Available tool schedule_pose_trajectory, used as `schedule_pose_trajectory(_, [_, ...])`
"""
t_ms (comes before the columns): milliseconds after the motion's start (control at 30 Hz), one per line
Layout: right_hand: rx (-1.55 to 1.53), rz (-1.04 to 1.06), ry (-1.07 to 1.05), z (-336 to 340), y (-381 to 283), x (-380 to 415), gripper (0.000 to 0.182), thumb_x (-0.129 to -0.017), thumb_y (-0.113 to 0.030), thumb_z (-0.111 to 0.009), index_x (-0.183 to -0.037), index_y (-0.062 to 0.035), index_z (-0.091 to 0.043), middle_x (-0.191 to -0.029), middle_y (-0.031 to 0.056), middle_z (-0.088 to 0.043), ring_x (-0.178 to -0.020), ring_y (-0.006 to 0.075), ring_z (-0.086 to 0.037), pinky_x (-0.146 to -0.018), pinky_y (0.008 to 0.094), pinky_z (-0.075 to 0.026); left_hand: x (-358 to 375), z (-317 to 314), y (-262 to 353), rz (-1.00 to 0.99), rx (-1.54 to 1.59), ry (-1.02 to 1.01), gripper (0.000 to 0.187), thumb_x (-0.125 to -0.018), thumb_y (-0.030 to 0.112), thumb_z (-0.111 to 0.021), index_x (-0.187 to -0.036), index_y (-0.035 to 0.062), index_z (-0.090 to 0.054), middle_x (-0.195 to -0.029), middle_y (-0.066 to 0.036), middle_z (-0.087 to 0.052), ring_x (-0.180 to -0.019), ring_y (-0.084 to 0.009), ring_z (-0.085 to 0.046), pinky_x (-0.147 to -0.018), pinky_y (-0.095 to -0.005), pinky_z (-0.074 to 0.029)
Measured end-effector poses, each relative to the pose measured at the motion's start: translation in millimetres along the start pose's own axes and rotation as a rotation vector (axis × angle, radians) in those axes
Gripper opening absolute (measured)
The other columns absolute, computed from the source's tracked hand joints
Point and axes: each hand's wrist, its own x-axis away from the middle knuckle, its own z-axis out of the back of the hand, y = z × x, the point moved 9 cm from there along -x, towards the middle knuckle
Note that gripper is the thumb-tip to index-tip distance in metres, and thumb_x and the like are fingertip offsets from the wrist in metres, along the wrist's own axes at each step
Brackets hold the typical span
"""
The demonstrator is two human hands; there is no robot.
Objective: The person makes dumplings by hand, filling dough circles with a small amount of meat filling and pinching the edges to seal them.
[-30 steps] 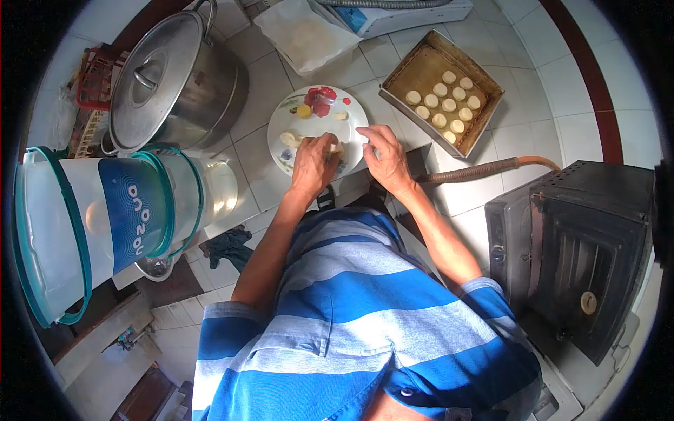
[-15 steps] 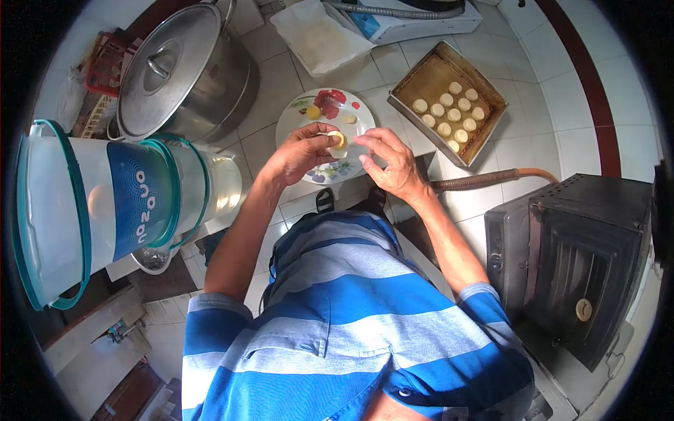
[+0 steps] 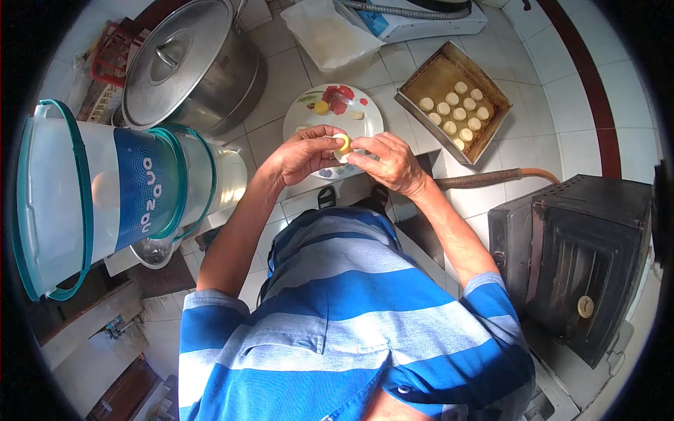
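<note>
Between thumb and fingers, my left hand [image 3: 303, 154] pinches a small piece of pale dough with a yellow filling [image 3: 343, 144] in it. My right hand [image 3: 390, 163] meets the same piece from the other side, its thumb and fingers pressed on the dough's edge. Both hands are over a white floral plate [image 3: 298, 116]. On that plate lie a yellow ball [image 3: 321, 107] and a small pale dough piece [image 3: 358, 115]. Up to the right, a square metal baking pan [image 3: 430, 76] holds several round pale pieces [image 3: 459, 114] in rows.
A large lidded steel pot [image 3: 232, 88] and clear teal-rimmed buckets [image 3: 102, 189] stand at the left. White paper or plastic [image 3: 330, 35] lies behind the plate. At the right are a hose [image 3: 484, 179] and a black oven [image 3: 583, 245] with its door open.
My right hand has moved left from beside the dough onto it, and its fingers have closed there. My left hand still holds the piece. The whole view has shifted slightly.
</note>
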Motion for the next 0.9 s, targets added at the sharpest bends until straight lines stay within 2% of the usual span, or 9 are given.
schedule_pose_trajectory(233, [-0.049, -0.065, 0.025, -5, -1, 2, 0.023, -0.081, -0.012, -0.077, -0.105, -0.012, -0.076, -0.114, 0.0068, -0.067, -0.089, 0.0258, -0.067, -0.078, 0.0383, -0.055, 3, 2, -14, -0.069, -0.111, 0.075, 0.029, -0.1, 0.018, -0.07, -0.125, 0.0031, -0.063, -0.118, -0.01, -0.07, -0.11, -0.0205, -0.069, -0.1, -0.0361, -0.056])
schedule_pose_trajectory(333, [-0.216, -0.304, 0.026, -15, 15, 6, 0.032, -0.084, -0.015, -0.081, -0.115, -0.0114, -0.073, -0.117, 0.008, -0.066, -0.096, 0.0263, -0.067, -0.084, 0.0379, -0.056, 6, 2, -17, -0.068, -0.136, 0.116, 0.027, -0.103, 0.02, -0.067, -0.123, 0.0029, -0.065, -0.118, -0.009, -0.07, -0.112, -0.0209, -0.068, -0.102, -0.0368, -0.055])
schedule_pose_trajectory(433, [-0.952, -0.989, -0.06, -59, 51, 40, 0.064, -0.088, -0.014, -0.075, -0.146, -0.006, -0.05, -0.139, 0.0085, -0.056, -0.116, 0.0173, -0.058, -0.099, 0.0354, -0.051, 11, -2, -20, -0.064, -0.085, 0.152, 0.027, -0.105, 0.022, -0.063, -0.123, 0.0027, -0.067, -0.119, -0.009, -0.07, -0.113, -0.0209, -0.068, -0.102, -0.0371, -0.055])
schedule_pose_trajectory(533, [-1.197, -1.165, -0.098, -75, 48, 50, 0.065, -0.089, -0.014, -0.073, -0.149, -0.0054, -0.048, -0.139, 0.0126, -0.056, -0.117, 0.0177, -0.058, -0.1, 0.0373, -0.05, 12, -2, -26, -0.072, -0.074, 0.159, 0.027, -0.106, 0.022, -0.062, -0.124, 0.0024, -0.067, -0.119, -0.01, -0.071, -0.111, -0.0206, -0.069, -0.1, -0.0371, -0.056])
schedule_pose_trajectory(700, [-1.281, -1.082, 0.034, -60, 39, 36, 0.067, -0.091, -0.019, -0.077, -0.15, -0.0054, -0.047, -0.137, 0.0114, -0.058, -0.119, 0.0178, -0.059, -0.104, 0.0369, -0.049, 11, 9, -39, -0.078, 0.101, 0.111, 0.028, -0.105, 0.02, -0.063, -0.127, 0.0014, -0.065, -0.121, -0.011, -0.07, -0.11, -0.0222, -0.07, -0.099, -0.0368, -0.058])
schedule_pose_trajectory(767, [-0.918, -0.864, 0.05, -32, 39, 23, 0.056, -0.091, -0.021, -0.078, -0.141, -0.0058, -0.058, -0.133, 0.0114, -0.061, -0.12, 0.0215, -0.061, -0.104, 0.0371, -0.049, 11, 13, -41, -0.096, 0.299, 0.103, 0.033, -0.104, 0.017, -0.064, -0.132, 0.001, -0.059, -0.123, -0.012, -0.069, -0.109, -0.0239, -0.071, -0.101, -0.0361, -0.059])
schedule_pose_trajectory(800, [-0.917, -0.862, 0.049, -27, 38, 22, 0.056, -0.091, -0.021, -0.078, -0.141, -0.0058, -0.058, -0.133, 0.0114, -0.061, -0.12, 0.0215, -0.061, -0.104, 0.0371, -0.049, 12, 13, -41, -0.099, 0.299, 0.103, 0.033, -0.104, 0.017, -0.064, -0.132, 0.001, -0.059, -0.123, -0.012, -0.069, -0.109, -0.0239, -0.071, -0.101, -0.0361, -0.059])
schedule_pose_trajectory(867, [-0.373, -0.524, -0.018, -3, 20, 3, 0.043, -0.089, -0.018, -0.079, -0.129, -0.0059, -0.067, -0.131, 0.0129, -0.063, -0.122, 0.0261, -0.062, -0.104, 0.0381, -0.05, 12, 13, -40, -0.125, 0.394, 0.103, 0.038, -0.103, 0.016, -0.065, -0.137, 0.0015, -0.054, -0.124, -0.012, -0.067, -0.111, -0.0244, -0.07, -0.102, -0.0358, -0.059])
schedule_pose_trajectory(900, [-0.385, -0.557, -0.009, -3, 19, 3, 0.038, -0.087, -0.016, -0.08, -0.122, -0.0062, -0.071, -0.129, 0.0144, -0.063, -0.121, 0.0298, -0.063, -0.102, 0.0391, -0.051, 11, 12, -41, -0.125, 0.393, 0.102, 0.038, -0.103, 0.016, -0.065, -0.137, 0.0015, -0.054, -0.124, -0.012, -0.067, -0.111, -0.0244, -0.07, -0.102, -0.0358, -0.059])
